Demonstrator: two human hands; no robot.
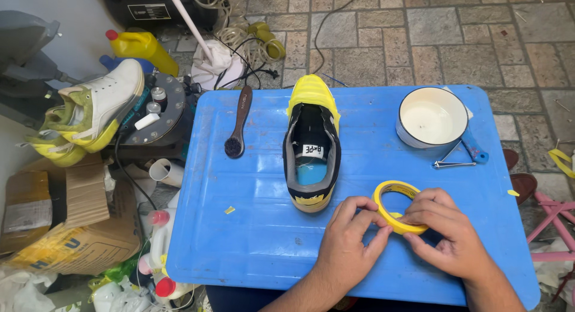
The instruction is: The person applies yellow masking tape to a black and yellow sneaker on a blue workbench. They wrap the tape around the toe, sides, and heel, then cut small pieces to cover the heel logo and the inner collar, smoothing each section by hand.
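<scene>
**Both hands on yellow tape roll at near edge of blue table**

Left hand (349, 237) and right hand (446, 228) meet on a roll of yellow tape (396, 205), held tilted just above the blue table (251, 228). Left fingers curl against the roll's near side; right fingers pinch its lower rim, thumb on top. Both hands are closed on the roll.

Just beyond the left hand lies a black and yellow shoe (312, 145), toe pointing away, opening upward. Farther left of it rests a dark brush (238, 123). Beyond the right hand stands a round white tin (431, 117) with pale contents, a blue-handled tool (473, 148) and a metal clip (452, 161) beside it. Well left of the hands, off the table, a white and yellow sneaker (90, 111) sits on a machine.
</scene>
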